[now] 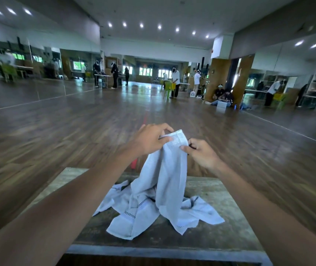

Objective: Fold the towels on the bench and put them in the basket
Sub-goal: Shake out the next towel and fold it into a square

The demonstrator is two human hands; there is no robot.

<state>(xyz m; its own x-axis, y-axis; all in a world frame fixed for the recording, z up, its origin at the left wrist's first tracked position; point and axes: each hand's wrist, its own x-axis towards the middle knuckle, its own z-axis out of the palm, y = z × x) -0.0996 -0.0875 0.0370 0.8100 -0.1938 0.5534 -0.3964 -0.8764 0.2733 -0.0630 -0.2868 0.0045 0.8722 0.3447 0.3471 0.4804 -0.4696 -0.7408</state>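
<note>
White towel (165,169) held up over a wooden bench (222,194).
The left hand (149,142) pinches the towel's top edge between thumb and fingers; the right hand (201,153) pinches the edge just beside it. The cloth hangs onto a rumpled heap (132,214) of checked-trim towels on the bench.

This is a large hall much like a dance studio: a wide floor of dark wood planks (95,120), tall mirror panels (28,89) along both side walls, and rows of recessed ceiling lights (159,26). Far off, people (175,81) stand working at folding tables (103,75) beside green plastic chairs (167,87). Two more sit on the floor against a wood-panelled pillar (217,73).
</note>
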